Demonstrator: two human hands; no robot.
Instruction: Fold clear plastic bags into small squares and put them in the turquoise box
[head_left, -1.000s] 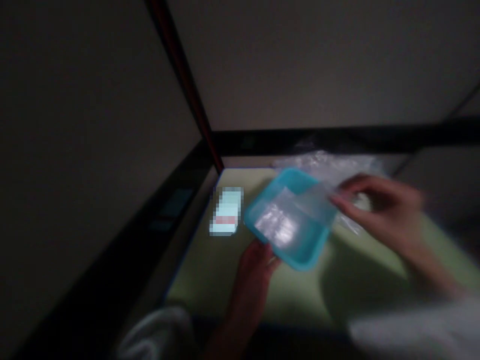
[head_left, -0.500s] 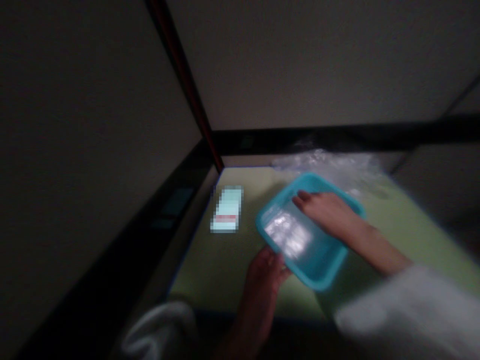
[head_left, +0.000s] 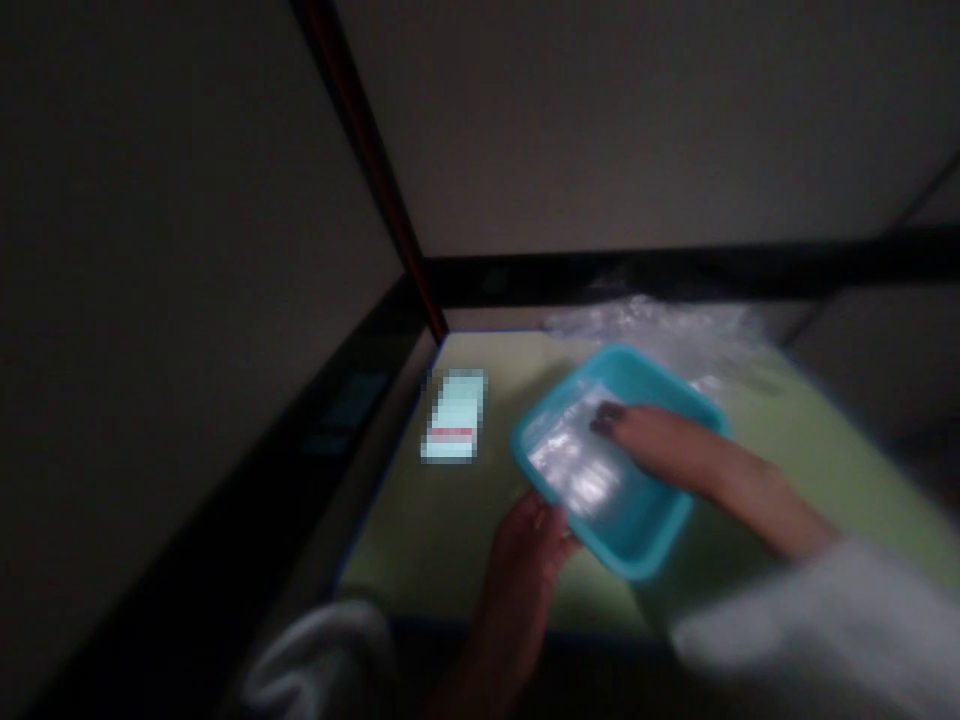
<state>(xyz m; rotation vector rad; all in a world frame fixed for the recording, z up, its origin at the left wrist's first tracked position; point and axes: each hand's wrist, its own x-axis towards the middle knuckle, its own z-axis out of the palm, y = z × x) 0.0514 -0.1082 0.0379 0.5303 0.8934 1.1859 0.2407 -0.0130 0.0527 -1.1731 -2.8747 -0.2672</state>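
Note:
A turquoise plastic tray with raised walls sits on the light green surface before me. My left hand is closed on its near left rim, thumb on top. Inside the tray lies a shiny clear plastic bag, bright with reflections. Over the tray's right side reaches my right hand, its fingers bunched and pointing down at the bag's right edge. Blur and dim light hide whether those fingertips grip the bag or only touch it.
A crumpled sheet of clear plastic lies at the back of the green tabletop. To the left is a lit phone, pixelated. Walls with a dark rail close off the back and left.
My right hand has shifted slightly toward me and lower inside the tray, its fingers now pointing down. More of the bag shows beyond it. Left hand and tray stay in place.

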